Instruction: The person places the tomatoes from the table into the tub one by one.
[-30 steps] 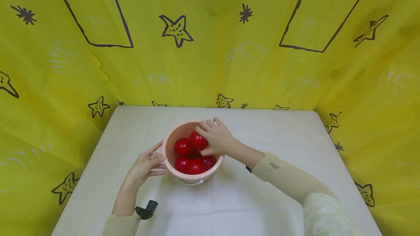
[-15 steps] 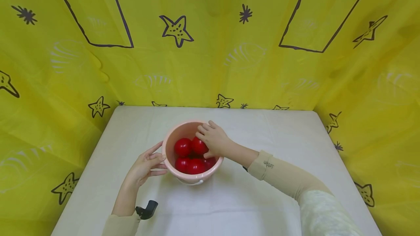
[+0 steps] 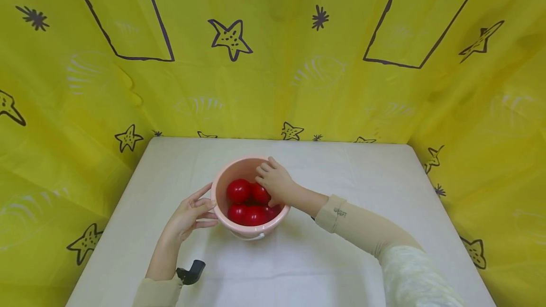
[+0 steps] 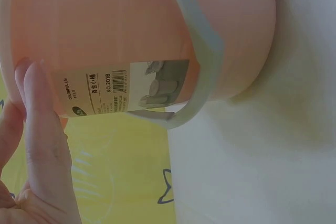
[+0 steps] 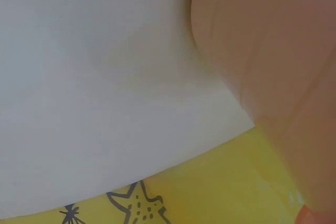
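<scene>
A pale pink bucket (image 3: 222,174) sits on the table and is tipped slightly toward the head camera. Several glossy red balls (image 3: 239,191) lie inside it. My right hand (image 3: 276,185) reaches over the bucket's right rim, its fingers and thumb around one red ball (image 3: 260,195) that it partly covers. On the other side my left hand (image 3: 189,216) touches the outer wall near the rim with extended fingers and thumb. The left wrist view shows the thumb (image 4: 44,124) against the bucket beside its label (image 4: 113,90).
A white tablecloth (image 3: 332,250) covers the table. Yellow curtains (image 3: 273,84) with dark star drawings enclose the back and sides. The bucket's pale handle (image 4: 205,72) hangs down along its outside. A black wrist mount (image 3: 191,272) sticks out beside the left sleeve.
My right hand has moved down and slightly toward the left with the red ball, which now sits lower among the others. The left hand and bucket stay in place.
</scene>
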### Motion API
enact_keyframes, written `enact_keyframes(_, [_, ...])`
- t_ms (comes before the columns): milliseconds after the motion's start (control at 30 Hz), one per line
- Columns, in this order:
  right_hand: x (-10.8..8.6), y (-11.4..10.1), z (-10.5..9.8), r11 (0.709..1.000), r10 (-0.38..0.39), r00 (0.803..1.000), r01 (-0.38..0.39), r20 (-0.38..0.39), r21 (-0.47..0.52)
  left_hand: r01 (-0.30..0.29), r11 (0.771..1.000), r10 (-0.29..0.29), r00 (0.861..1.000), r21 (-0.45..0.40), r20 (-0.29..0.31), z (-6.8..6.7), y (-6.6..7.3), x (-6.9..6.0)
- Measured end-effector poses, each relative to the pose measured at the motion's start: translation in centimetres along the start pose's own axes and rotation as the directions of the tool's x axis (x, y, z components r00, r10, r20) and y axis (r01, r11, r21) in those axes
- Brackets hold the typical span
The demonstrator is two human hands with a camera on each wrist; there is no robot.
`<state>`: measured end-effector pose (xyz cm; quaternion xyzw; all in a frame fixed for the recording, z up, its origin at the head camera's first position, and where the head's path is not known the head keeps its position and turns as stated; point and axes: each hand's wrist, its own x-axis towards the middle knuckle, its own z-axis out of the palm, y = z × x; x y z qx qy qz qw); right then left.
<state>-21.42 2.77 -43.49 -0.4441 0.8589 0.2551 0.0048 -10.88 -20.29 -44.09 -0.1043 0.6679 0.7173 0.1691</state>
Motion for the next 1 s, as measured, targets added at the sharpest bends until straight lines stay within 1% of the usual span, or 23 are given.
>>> enact_keyframes(233, [0.1,-0.1,0.0,1.0,0.014,1.0,-0.014,0.016,0.006,0.002,1.0,-0.002,1.0,0.007,-0.002,-0.1,0.0,0.0])
enact_keyframes(333, [-0.1,0.1,0.1,0.999,0.016,1.0,-0.016,0.008,0.036,0.001,1.0,-0.001,1.0,0.005,0.004,0.0,0.0,0.1])
enact_keyframes(400, [-0.3,0.2,0.2,0.997,0.016,1.0,-0.016,-0.002,0.08,0.0,1.0,0.0,1.0,0.004,0.007,0.1,0.0,0.2])
enact_keyframes(500, [-0.7,0.5,0.2,0.981,0.025,0.999,-0.019,-0.029,0.192,-0.001,1.0,0.001,1.0,0.001,0.012,0.2,0.0,0.2])
enact_keyframes(600, [-1.3,1.0,0.2,0.948,0.049,0.996,-0.024,-0.071,0.317,-0.001,1.0,0.001,1.0,0.0,0.022,0.2,0.0,0.3])
enact_keyframes(667, [-2.0,1.5,0.1,0.919,0.078,0.99,-0.028,-0.113,0.393,-0.005,1.0,0.005,1.0,0.008,0.023,0.3,0.0,0.3])
enact_keyframes(700, [-2.3,1.8,0.0,0.904,0.099,0.985,-0.031,-0.14,0.427,-0.01,1.0,0.01,1.0,0.021,0.02,0.2,0.0,0.3])
enact_keyframes(767, [-3.3,2.7,-0.1,0.874,0.156,0.969,-0.046,-0.19,0.484,-0.027,0.997,0.027,1.0,0.074,0.002,0.2,0.0,0.2])
enact_keyframes(833, [-4.4,3.8,-0.2,0.841,0.228,0.946,-0.071,-0.232,0.536,-0.047,0.987,0.053,0.998,0.151,-0.034,0.2,0.2,0.1])
enact_keyframes(867, [-5.0,4.4,-0.2,0.824,0.267,0.932,-0.089,-0.245,0.559,-0.057,0.978,0.07,0.996,0.203,-0.056,0.3,0.3,0.1])
enact_keyframes(933, [-6.3,5.8,-0.1,0.796,0.344,0.902,-0.132,-0.262,0.591,-0.081,0.941,0.118,0.989,0.328,-0.094,0.3,0.6,0.0])
enact_keyframes(967, [-6.9,6.5,0.0,0.782,0.383,0.885,-0.159,-0.263,0.603,-0.101,0.917,0.153,0.983,0.386,-0.105,0.4,0.8,0.0])
enact_keyframes(1000, [-7.5,7.1,0.1,0.77,0.42,0.87,-0.19,-0.26,0.61,-0.125,0.885,0.194,0.975,0.449,-0.111,0.4,1.1,0.0])
